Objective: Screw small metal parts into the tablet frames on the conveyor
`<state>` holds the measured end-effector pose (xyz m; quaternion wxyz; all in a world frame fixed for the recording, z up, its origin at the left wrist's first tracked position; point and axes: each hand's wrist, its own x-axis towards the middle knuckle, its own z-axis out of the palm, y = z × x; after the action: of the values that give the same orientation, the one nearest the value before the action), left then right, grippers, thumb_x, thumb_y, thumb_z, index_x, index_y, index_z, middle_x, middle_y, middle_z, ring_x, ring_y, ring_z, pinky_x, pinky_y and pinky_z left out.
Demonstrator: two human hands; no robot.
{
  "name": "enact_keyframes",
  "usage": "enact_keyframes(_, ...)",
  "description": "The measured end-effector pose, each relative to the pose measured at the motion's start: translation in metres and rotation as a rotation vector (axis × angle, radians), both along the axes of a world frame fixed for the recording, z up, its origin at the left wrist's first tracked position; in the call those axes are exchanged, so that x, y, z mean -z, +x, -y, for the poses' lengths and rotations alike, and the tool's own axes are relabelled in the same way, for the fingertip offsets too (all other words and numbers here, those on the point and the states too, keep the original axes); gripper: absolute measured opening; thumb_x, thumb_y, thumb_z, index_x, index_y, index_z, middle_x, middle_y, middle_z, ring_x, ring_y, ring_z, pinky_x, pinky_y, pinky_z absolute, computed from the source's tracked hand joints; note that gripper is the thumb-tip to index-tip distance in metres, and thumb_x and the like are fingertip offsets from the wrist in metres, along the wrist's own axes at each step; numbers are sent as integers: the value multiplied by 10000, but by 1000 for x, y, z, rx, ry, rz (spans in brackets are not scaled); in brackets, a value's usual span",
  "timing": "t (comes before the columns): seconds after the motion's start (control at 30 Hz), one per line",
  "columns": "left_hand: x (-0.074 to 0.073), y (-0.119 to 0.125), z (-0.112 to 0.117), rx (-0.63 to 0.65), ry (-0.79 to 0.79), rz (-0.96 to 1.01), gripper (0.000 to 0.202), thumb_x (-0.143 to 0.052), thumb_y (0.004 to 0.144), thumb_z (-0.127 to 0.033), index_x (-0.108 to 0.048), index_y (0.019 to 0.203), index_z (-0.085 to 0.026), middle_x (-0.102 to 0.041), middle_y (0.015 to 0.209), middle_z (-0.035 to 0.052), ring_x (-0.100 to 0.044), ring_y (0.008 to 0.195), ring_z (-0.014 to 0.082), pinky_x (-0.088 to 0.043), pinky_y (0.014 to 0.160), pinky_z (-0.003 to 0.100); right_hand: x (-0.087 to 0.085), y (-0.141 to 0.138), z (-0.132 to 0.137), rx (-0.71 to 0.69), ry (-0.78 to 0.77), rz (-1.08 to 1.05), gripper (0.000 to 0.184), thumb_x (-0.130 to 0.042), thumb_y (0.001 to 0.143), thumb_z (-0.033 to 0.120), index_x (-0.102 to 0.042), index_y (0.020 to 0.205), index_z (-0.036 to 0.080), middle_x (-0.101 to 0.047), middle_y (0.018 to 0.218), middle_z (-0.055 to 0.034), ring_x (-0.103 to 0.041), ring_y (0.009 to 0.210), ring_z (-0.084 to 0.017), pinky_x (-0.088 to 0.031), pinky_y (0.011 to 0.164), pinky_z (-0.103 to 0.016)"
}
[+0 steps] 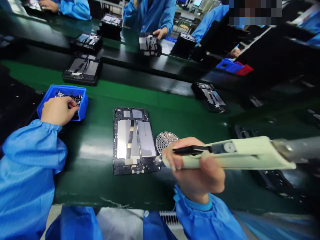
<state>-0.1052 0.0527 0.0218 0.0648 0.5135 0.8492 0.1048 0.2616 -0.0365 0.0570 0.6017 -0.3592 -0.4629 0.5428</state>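
The opened tablet (147, 140) lay flat on the green table (85, 186), between both hands. It looked light and stiff, with thin ribbons (130, 140) that might tear easily, so its black side edges seemed the place to hold. The right hand (197, 180) was wrapped around a pale screwdriver (250, 153), whose tip sat at the tablet's near right corner. The left hand (58, 109) dipped into a blue box (84, 111) of small parts (78, 98); I couldn't tell whether its fingers pinched any. A round dish (161, 144) beside the tablet, partly behind the right hand, crowded that edge.
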Motion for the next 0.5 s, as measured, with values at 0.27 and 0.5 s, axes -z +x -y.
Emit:
enact_keyframes(0.27,-1,4,4,-3,57,0,489,-618,893,-339,-688,1118,90,-634,928,-52,-627,1235,303,-351,1080,491,16,-36,13,-163,-30,0,326,-775,809,546,-785,828,222,-492,441,42,-463,393,-135,-397,443,-282)
enact_keyframes(0.5,-1,7,14,64,130,72,346,-588,924,-261,-749,1203,-133,-739,1120,41,-618,1278,296,-387,1175,442,19,-36,14,-228,33,10,313,-753,850,516,-776,849,204,-503,473,44,-454,403,-129,-379,447,-280)
